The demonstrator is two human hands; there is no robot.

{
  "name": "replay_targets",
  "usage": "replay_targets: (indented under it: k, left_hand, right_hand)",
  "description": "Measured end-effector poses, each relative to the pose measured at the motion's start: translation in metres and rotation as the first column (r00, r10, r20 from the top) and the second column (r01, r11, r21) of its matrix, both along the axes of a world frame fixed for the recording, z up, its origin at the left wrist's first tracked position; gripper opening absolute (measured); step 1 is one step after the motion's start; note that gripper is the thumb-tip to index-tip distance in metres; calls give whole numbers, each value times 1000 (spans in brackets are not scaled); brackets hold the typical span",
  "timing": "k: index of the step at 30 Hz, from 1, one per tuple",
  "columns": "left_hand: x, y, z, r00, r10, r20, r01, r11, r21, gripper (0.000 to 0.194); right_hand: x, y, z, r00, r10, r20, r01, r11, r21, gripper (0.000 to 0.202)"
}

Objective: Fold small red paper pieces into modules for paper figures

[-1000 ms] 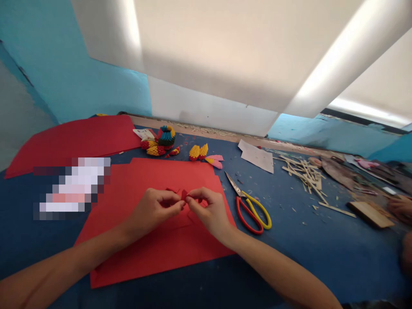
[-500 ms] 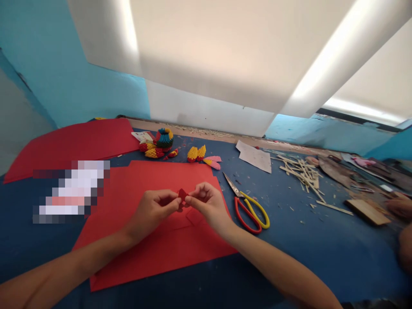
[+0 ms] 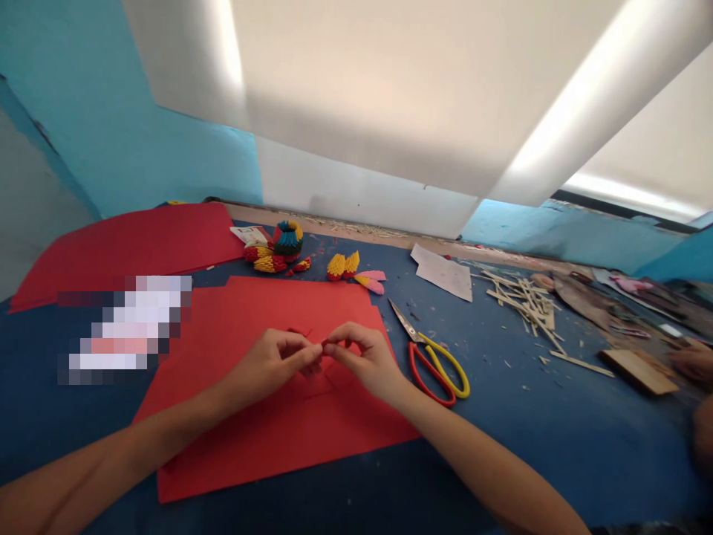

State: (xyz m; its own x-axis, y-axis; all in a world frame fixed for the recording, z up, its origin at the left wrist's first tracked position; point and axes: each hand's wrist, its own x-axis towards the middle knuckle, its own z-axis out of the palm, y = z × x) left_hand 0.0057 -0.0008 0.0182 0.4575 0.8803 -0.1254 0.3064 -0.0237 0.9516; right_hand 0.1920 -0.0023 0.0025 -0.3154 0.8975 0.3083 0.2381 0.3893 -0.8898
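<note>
In the head view, my left hand [image 3: 270, 365] and my right hand [image 3: 366, 360] meet over a large red paper sheet [image 3: 312, 446]. Thumbs and fingers of both pinch a small folded red paper piece [image 3: 325, 344], mostly hidden by the fingertips. A dark red edge [image 3: 301, 331] shows just behind my left fingers; whether it belongs to the same piece I cannot tell. Faint outlines of a small cut or flap mark the sheet below my right fingers. Scissors [image 3: 414, 337] with one red and one yellow handle lie to the right of my right hand, blades partly apart.
Folded-paper pieces in red and yellow [image 3: 342, 265] and a multicoloured ring [image 3: 288, 239] stand behind the sheet. More red sheets [image 3: 134, 249] lie at the back left. Grey paper [image 3: 443, 273], thin sticks [image 3: 526, 301] and a wooden block [image 3: 638, 371] occupy the right, near another person's hand [image 3: 694, 362].
The red paper piece, earlier showing upright between the fingers, is now mostly covered by them. My fingertips have drawn closer together, and the view has shifted slightly.
</note>
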Motion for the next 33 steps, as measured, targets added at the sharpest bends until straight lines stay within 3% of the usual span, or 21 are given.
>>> replay_targets:
  k: [4,8,11,14,17,19,25,33]
  left_hand:
    - [-4,5,-3,991,21,129,18,955,-295,37]
    - [-8,13,-7,988,24,153,32,935,-353,27]
    - [-9,14,-5,994,20,107,8,967,-253,28]
    - [-6,10,-2,996,47,71,-39,994,-102,29]
    - [-2,7,-2,993,94,70,-92,995,-22,29]
    - [-1,6,-3,991,112,66,-113,994,11,28]
    - [-4,8,-5,995,90,-32,-85,987,137,24]
    - [-6,8,-6,993,23,-119,1,981,193,28]
  right_hand:
    - [7,3,-1,999,25,41,-37,952,305,10]
    - [12,8,-4,988,46,149,-101,917,386,6]
    - [10,10,-6,993,62,98,-89,951,297,12]
    - [4,8,-9,991,80,-104,-77,996,34,24]
    - [-2,6,-12,965,52,-258,-111,969,-223,28]
    - [-5,5,-13,953,29,-300,-127,941,-313,31]
    - [-7,3,-13,960,-25,-280,-67,946,-316,27]
    - [-3,3,-13,976,-23,-217,-39,960,-276,24]
